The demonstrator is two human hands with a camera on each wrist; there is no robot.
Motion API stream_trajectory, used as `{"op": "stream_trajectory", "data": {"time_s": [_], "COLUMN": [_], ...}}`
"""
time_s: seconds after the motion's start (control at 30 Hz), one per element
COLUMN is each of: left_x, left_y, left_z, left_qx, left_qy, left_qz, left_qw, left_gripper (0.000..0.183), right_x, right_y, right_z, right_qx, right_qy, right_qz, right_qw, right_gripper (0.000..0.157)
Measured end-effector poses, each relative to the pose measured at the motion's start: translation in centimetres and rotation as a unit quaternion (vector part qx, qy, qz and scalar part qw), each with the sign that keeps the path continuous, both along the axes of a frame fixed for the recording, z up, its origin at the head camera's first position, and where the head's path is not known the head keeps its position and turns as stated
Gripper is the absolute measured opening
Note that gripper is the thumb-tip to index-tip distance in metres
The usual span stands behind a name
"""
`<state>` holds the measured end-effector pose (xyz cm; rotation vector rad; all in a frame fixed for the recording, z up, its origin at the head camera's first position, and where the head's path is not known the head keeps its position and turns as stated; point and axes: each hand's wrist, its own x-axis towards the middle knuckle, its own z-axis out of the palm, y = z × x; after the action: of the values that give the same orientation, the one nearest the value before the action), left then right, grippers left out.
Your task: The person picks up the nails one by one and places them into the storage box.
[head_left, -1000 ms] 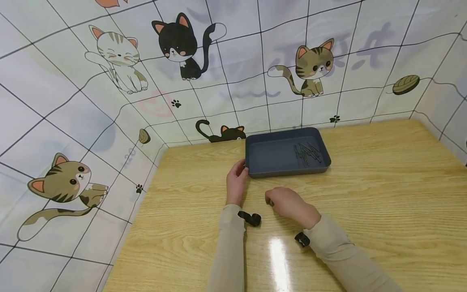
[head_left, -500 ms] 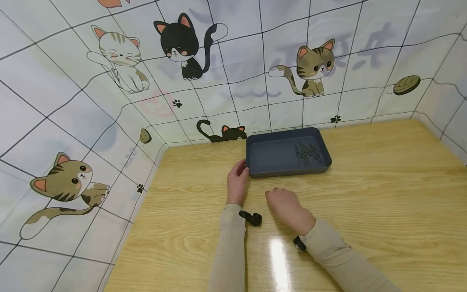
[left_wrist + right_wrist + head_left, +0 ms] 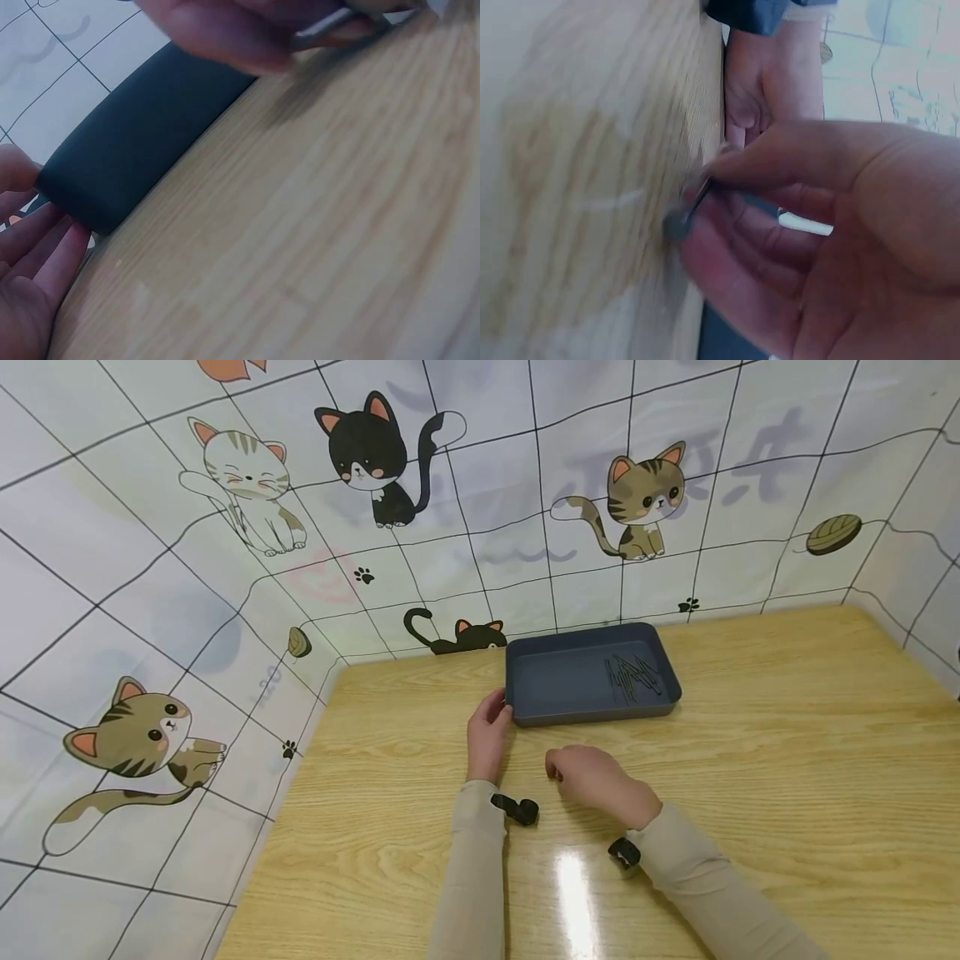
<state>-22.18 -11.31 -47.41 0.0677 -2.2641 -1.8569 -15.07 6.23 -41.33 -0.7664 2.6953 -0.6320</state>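
A dark blue-grey rectangular tray (image 3: 555, 718) stands on the table near the wall. Several thin dark rods (image 3: 632, 678), with the look of nails, lie criss-cross in its right part. My left hand (image 3: 487, 735) rests against the tray's near left corner from outside, and the left wrist view shows its fingers (image 3: 64, 251) touching the tray's end wall. In front of the tray, my right hand (image 3: 596, 781) pinches a thin dark rod (image 3: 700, 196) between thumb and fingers, low over the tabletop. A blurred grey blob (image 3: 676, 225) shows at the rod's lower end.
The wood-grain table (image 3: 787, 760) meets a cat-patterned, grid-lined wall covering (image 3: 517, 493) at the back and sides. Small black cameras are strapped to both wrists, the left one (image 3: 517, 811) near the right forearm's camera (image 3: 624, 853).
My right hand tipped knuckles-up and its wrist shifted slightly left, then turned back to nearly its first pose. My left hand and the tray stay put.
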Motion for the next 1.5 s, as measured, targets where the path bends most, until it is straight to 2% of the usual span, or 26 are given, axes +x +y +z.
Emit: {"op": "stream_trajectory", "data": {"time_s": [0.1,0.23,0.5,0.63,0.83,1.0,1.13,1.2,1.3,1.5], "left_x": [-0.1,-0.1,0.0,0.0,-0.1,-0.1,-0.1,0.0,0.3,1.3], "left_y": [0.0,0.2,0.3,0.1,0.0,0.0,0.0,-0.1,0.0,0.3], "left_z": [-0.1,-0.1,0.1,0.1,0.0,0.0,0.1,0.3,1.0,2.6], "left_qx": [0.002,-0.003,0.011,0.009,0.005,0.011,0.012,0.012,0.018,0.007], "left_qy": [0.006,0.009,0.0,-0.001,0.003,0.004,0.001,-0.004,-0.007,0.0], "left_qz": [0.001,0.003,-0.002,-0.001,-0.004,-0.002,-0.001,-0.003,-0.011,-0.016], "left_qw": [1.0,0.9999,0.9999,1.0,1.0,0.9999,0.9999,0.9999,0.9998,0.9999], "left_gripper": [0.034,0.035,0.035,0.036,0.036,0.036,0.036,0.036,0.036,0.039], "right_x": [-0.7,-1.4,-2.4,-3.3,-5.0,-6.6,-8.2,-9.0,-10.2,-12.1], "right_y": [0.5,1.3,2.7,3.1,3.7,4.7,5.4,5.6,5.8,5.5], "right_z": [-0.1,0.1,0.1,0.2,1.1,1.8,1.9,1.8,1.7,1.6], "right_qx": [-0.05,-0.11,-0.172,-0.209,-0.288,-0.314,-0.335,-0.337,-0.331,-0.3], "right_qy": [-0.044,-0.068,-0.069,-0.067,-0.102,-0.122,-0.155,-0.162,-0.158,-0.136], "right_qz": [0.0,0.005,-0.035,-0.059,-0.084,-0.1,-0.112,-0.118,-0.128,-0.136], "right_qw": [0.998,0.992,0.982,0.974,0.948,0.936,0.923,0.92,0.922,0.935], "right_gripper": [0.018,0.017,0.022,0.021,0.022,0.026,0.031,0.034,0.035,0.035]}}
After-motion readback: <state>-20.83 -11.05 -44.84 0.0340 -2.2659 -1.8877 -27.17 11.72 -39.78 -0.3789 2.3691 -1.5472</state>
